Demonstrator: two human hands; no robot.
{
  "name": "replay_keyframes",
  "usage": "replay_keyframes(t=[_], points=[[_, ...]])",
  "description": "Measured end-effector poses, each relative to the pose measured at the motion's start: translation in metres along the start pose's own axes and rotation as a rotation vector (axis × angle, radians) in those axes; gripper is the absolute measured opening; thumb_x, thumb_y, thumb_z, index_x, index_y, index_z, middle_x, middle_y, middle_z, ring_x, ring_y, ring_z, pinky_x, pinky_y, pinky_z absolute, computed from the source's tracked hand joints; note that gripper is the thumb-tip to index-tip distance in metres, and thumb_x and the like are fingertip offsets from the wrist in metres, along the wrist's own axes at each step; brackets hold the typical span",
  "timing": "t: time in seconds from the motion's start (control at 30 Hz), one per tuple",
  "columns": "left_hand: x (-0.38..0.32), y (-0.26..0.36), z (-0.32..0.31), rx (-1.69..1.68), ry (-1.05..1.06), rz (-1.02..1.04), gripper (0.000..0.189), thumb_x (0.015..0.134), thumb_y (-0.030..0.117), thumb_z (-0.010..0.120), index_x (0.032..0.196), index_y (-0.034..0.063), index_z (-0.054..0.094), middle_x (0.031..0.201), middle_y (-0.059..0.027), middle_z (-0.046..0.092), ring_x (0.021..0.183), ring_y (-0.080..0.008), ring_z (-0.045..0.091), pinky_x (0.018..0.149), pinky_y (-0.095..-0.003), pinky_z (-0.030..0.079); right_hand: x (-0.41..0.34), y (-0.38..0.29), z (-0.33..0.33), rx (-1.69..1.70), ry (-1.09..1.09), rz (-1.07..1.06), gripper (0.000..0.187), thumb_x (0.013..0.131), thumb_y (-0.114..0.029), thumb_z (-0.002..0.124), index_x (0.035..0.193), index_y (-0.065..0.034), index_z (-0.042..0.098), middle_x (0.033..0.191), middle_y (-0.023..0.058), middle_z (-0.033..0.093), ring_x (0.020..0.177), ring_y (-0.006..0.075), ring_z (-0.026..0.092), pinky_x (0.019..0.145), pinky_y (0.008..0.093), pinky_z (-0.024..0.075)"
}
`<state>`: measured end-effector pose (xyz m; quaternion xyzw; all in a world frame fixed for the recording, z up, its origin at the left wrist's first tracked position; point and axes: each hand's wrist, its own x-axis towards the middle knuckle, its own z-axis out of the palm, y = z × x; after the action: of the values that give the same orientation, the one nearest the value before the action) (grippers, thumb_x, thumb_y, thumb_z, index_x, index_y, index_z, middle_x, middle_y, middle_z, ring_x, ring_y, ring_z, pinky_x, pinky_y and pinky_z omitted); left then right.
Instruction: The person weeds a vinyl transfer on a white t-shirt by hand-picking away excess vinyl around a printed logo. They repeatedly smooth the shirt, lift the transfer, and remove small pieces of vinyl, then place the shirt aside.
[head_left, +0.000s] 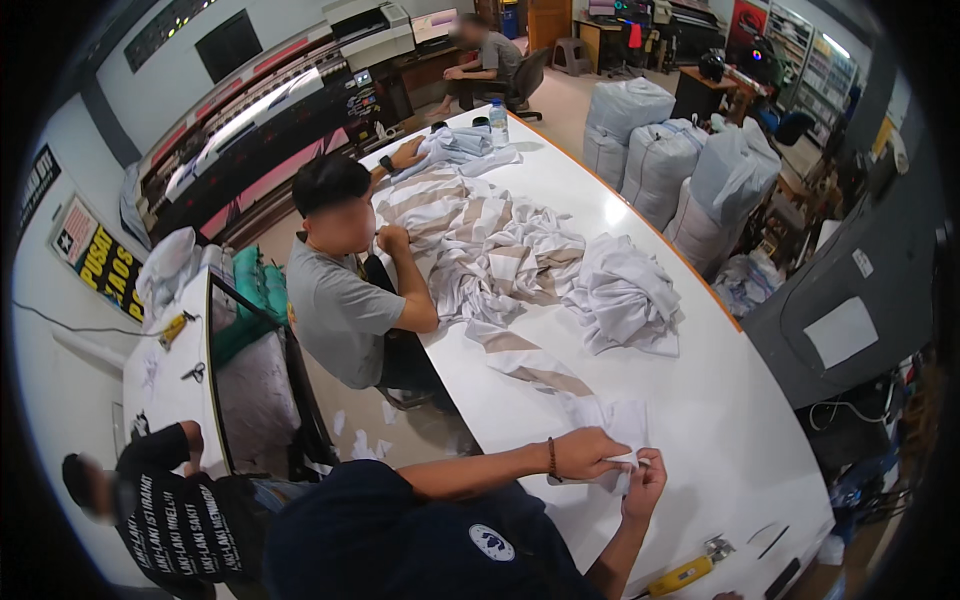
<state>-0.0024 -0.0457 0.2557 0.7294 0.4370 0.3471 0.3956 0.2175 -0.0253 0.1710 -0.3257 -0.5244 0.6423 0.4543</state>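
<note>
Both of my hands meet over the near part of the white table (720, 405). My left hand (589, 453), with a beaded bracelet at its wrist, pinches a strip of white and beige fabric (551, 375). Close beside it, my right hand (646, 484) grips the same fabric near its end. From my hands the strip runs back towards a heap of white and beige striped fabric (510, 247). A bunched white cloth pile (626, 292) lies to the right of the heap. A yellow handheld electric cutter (681, 576) rests at the near edge.
A seated person in a grey shirt (337, 307) leans on the table's left edge, a hand on folded light-blue fabric (457, 146). A water bottle (498, 124) stands at the far end. Stuffed sacks (660, 165) stand beyond the right edge. Another person in black (172, 510) is at lower left.
</note>
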Motion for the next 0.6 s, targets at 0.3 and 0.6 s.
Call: replay_keyframes(t=[0.3,0.6], points=[[0.01,0.094,-0.155,-0.047,0.56,0.366,0.045,0.075,-0.002,0.052,0.115,0.007,0.071,0.089,-0.0162,0.071,0.083,-0.0318,0.071,0.08,-0.0342,0.054,-0.008,-0.071,0.01,-0.041,-0.437,0.482,0.093,0.058,-0.009,0.095,0.137,0.0067,0.048,0.124,0.0175,0.064,0.117,0.0263,0.06,0.098,0.0394,0.049],[0.085,0.008,-0.314,0.304,0.845,0.218,0.025,0.093,0.019,0.068,0.115,0.0062,0.073,0.093,-0.0128,0.075,0.078,-0.0195,0.066,0.079,-0.036,0.053,0.041,-0.104,-0.078,-1.088,0.529,0.212,0.067,0.093,-0.038,0.072,0.138,0.0069,0.052,0.14,0.0248,0.053,0.131,0.035,0.05,0.112,0.0414,0.0381]])
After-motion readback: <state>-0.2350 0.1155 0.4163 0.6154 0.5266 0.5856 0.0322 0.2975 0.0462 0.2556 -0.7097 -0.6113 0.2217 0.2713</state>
